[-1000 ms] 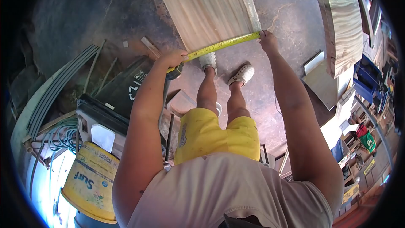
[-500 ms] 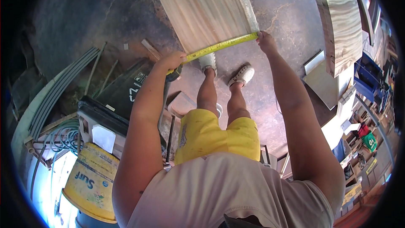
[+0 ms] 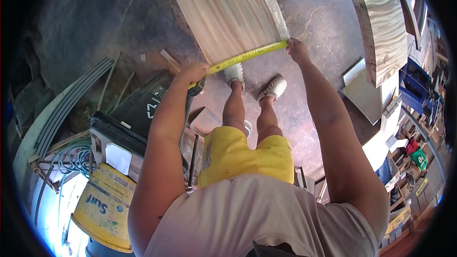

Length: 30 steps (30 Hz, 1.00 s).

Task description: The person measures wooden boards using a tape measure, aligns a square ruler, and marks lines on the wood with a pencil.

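"What's worn on top?"

"A pale beige T-shirt (image 3: pixel 238 209) with short sleeves (image 3: pixel 354 221), plus a curved line of stitching (image 3: pixel 276 234) near the neck, where a black piece (image 3: pixel 276 251) shows."

"And further down?"

"Bright yellow shorts (image 3: pixel 245 157), darkly smudged, a grey print (image 3: pixel 207 159) on their left leg, then 2 off-white clogs (image 3: pixel 273 88) with bumpy rims."

The wooden board (image 3: pixel 226 14) has a matt, streaky-grained face, while the yellow tape measure blade (image 3: pixel 248 56) looks smooth. The concrete floor (image 3: pixel 119 24) appears rough and stained; the Surf bucket (image 3: pixel 102 204) is scuffed plastic, the yellow shorts (image 3: pixel 228 157) matt cloth.
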Available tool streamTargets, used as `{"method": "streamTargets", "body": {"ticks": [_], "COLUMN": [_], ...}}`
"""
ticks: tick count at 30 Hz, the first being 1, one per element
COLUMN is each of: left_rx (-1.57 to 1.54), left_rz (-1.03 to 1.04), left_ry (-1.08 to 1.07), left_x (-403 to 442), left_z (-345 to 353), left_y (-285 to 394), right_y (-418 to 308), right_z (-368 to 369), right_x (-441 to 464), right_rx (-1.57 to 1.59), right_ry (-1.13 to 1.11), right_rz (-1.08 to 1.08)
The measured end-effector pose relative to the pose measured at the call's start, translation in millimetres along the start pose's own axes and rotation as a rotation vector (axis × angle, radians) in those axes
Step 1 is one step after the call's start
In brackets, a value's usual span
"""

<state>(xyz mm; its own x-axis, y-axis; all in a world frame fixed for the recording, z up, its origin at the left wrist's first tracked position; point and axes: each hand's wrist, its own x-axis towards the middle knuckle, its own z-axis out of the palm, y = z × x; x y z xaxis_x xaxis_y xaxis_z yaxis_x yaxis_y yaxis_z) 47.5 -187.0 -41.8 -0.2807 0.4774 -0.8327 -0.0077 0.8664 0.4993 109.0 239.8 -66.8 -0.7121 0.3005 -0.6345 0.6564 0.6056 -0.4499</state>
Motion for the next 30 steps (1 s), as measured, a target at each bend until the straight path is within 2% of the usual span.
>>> {"method": "streamTargets", "body": {"ticks": [3,7,9,10,12,13,18,20,23,25,27,28,30], "left_rx": [-0.035,0.475,0.338,0.309,0.210,0.143,0.150,0.193,0.222,0.171,0.263,0.273,0.211], "left_rz": [-0.015,0.122,0.127,0.121,0.067,0.022,0.049,0.056,0.016,0.052,0.176,0.178,0.237], "left_ry": [0.028,0.134,0.121,0.094,0.037,0.003,-0.044,-0.065,-0.144,-0.226,-0.156,-0.127,-0.265], "left_x": [2.5,10.3,16.5,14.1,3.2,-4.1,-14.8,-30.5,-50.7,-78.5,-87.8,-101.4,-147.7], "left_z": [4.9,6.2,10.7,9.2,5.0,0.2,-1.7,-1.5,5.3,5.9,25.3,22.1,17.9], "left_y": [-4.4,-10.8,-21.3,-20.8,-5.8,5.4,15.6,26.7,41.2,71.9,66.9,87.2,130.5], "right_y": [-2.9,37.6,27.6,14.0,6.3,15.1,-8.8,-13.9,-18.9,-15.0,3.8,-1.7,2.8], "right_z": [0.4,21.4,15.6,9.0,4.2,11.4,-10.8,-18.9,-44.6,-60.7,-68.0,-84.5,-99.1], "right_x": [-2.4,19.3,10.8,4.9,-2.4,2.3,-22.9,-35.5,-73.6,-107.2,-132.1,-161.1,-192.2], "right_rx": [0.063,0.084,-0.039,0.038,0.006,-0.090,-0.091,-0.111,-0.088,-0.137,-0.184,-0.150,-0.147], "right_ry": [0.010,0.015,0.034,0.015,0.035,0.149,0.164,0.048,0.022,-0.045,-0.067,-0.073,-0.108], "right_rz": [0.066,-0.029,-0.054,0.026,-0.018,-0.135,-0.087,-0.038,-0.045,-0.037,-0.085,-0.094,-0.051]}}
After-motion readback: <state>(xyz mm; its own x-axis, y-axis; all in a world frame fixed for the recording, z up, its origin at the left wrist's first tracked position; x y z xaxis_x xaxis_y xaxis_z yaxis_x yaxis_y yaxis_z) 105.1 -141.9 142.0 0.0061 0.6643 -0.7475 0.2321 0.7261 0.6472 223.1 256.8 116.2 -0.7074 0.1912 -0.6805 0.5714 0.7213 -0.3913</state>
